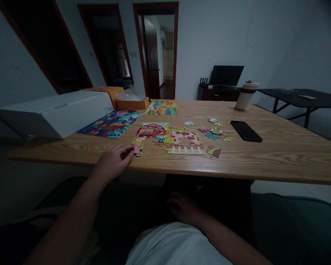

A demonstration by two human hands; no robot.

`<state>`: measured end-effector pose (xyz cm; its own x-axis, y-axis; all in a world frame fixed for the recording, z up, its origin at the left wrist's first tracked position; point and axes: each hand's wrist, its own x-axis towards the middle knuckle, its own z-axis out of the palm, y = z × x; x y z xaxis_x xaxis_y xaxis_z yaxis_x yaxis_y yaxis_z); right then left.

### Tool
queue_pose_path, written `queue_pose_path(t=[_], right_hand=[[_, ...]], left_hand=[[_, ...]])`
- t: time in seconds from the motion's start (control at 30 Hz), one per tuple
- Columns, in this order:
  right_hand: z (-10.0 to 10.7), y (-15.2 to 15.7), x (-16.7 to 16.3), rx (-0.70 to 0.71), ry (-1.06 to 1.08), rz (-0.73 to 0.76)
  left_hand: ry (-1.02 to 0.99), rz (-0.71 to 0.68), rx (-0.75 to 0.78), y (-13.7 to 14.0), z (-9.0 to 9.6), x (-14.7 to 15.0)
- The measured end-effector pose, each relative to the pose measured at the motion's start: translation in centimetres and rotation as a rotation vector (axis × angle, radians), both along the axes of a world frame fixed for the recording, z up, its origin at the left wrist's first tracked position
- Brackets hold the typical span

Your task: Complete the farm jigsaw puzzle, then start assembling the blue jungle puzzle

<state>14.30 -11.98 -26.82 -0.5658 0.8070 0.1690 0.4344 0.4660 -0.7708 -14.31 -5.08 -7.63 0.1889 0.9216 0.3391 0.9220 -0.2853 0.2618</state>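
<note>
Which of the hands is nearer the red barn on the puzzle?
Left. The left hand is at the table, just left of the red barn and on its near side; the right hand is farther, below the table's near edge.

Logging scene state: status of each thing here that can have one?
Left hand: touching pink puzzle piece
Right hand: below table edge, grip unclear
Farm puzzle: partly joined, gaps visible
Loose pieces: scattered, some overlapping
Phone: lying flat, screen dark
Tumbler: upright, lid on
Orange tray: open, plastic inside
Monitor: dark
Door: open

Dim bluish light, stretched edges
</note>
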Motion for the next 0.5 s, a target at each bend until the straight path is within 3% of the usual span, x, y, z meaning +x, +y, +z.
queue_pose_path(t=[0.1, 0.5], right_hand=[[-2.2, 0.8, 0.3, -0.107, 0.036, -0.030], [-2.8, 1.2, 0.4, -0.179, 0.087, -0.045]], left_hand=[[0.135, 0.019, 0.042, 0.8, -0.4, -0.6], [0.221, -0.120, -0.026, 1.2, -0.8, -1.0]])
